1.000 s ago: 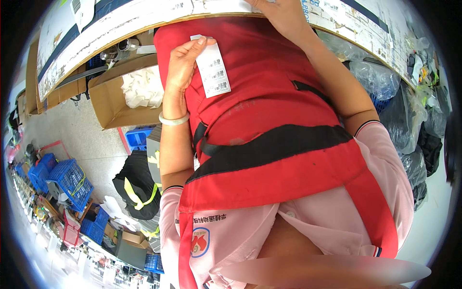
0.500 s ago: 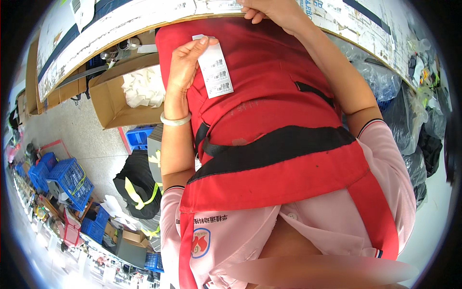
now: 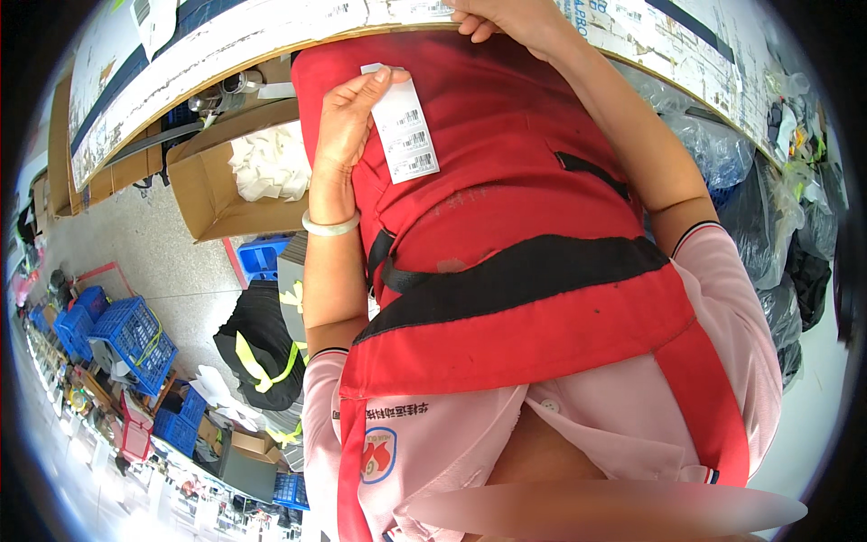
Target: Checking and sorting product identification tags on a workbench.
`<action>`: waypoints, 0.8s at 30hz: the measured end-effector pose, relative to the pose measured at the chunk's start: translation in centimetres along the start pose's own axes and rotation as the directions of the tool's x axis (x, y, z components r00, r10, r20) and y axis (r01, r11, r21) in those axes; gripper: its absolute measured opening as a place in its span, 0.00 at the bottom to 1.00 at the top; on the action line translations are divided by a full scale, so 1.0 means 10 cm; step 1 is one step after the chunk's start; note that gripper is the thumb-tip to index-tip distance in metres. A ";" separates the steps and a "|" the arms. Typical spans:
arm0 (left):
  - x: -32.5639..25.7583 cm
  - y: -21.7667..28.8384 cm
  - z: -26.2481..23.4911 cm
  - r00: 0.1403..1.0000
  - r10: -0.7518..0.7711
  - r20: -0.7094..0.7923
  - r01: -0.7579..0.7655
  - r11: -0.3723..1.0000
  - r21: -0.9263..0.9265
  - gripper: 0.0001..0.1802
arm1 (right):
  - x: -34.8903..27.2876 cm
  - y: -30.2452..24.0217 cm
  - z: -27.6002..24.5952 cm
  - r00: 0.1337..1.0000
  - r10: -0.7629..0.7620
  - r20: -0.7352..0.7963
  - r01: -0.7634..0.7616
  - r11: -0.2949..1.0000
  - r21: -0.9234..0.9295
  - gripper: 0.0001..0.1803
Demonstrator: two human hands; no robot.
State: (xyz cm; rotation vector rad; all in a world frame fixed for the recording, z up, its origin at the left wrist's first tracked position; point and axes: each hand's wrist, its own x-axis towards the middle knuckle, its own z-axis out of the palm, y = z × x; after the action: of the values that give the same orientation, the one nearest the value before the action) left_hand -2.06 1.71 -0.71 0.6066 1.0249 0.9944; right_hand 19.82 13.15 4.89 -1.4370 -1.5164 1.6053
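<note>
My left hand (image 3: 350, 113) pinches the top of a white strip of barcode labels (image 3: 406, 135) between thumb and fingers. The strip hangs over the red apron (image 3: 506, 117) on my lap, its printed side up. My right hand (image 3: 519, 23) is at the near edge of the worktable (image 3: 298, 25), partly cut off by the top of the picture. Its visible fingers are curled, and the fingertips lie beside a white printed label (image 3: 420, 11) on the tabletop. What they grip, if anything, is hidden.
Left of my legs stands an open cardboard box (image 3: 203, 194) with white scraps (image 3: 271, 163). Beyond are blue crates (image 3: 135, 343) and a stack of black pieces tied with a yellow-green strip (image 3: 257, 361). Clear and dark plastic bags (image 3: 759, 217) crowd the right side under the table.
</note>
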 end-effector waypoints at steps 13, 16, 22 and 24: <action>-0.01 0.00 -0.01 1.000 -0.003 -0.003 0.003 1.000 -0.010 0.15 | -0.02 -0.03 0.03 1.000 -0.006 0.007 0.006 1.000 0.001 0.11; -0.01 0.02 0.00 1.000 -0.003 -0.005 0.003 1.000 -0.003 0.15 | -0.04 -0.09 0.05 0.999 -0.031 0.012 0.032 0.998 -0.052 0.11; -0.01 0.01 -0.01 1.000 -0.006 -0.004 0.006 1.000 -0.010 0.17 | -0.11 -0.28 0.06 1.000 -0.012 0.002 0.012 0.983 -0.185 0.12; 0.01 0.00 0.01 1.000 0.001 0.008 -0.001 1.000 -0.014 0.17 | -0.12 -0.17 -0.01 1.000 -0.021 0.009 0.021 0.999 -0.035 0.12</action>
State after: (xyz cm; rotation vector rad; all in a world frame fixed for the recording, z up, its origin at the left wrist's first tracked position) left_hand -1.89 1.82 -0.74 0.5996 1.0098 0.9987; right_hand 19.75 12.58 6.85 -1.4297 -1.5672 1.5820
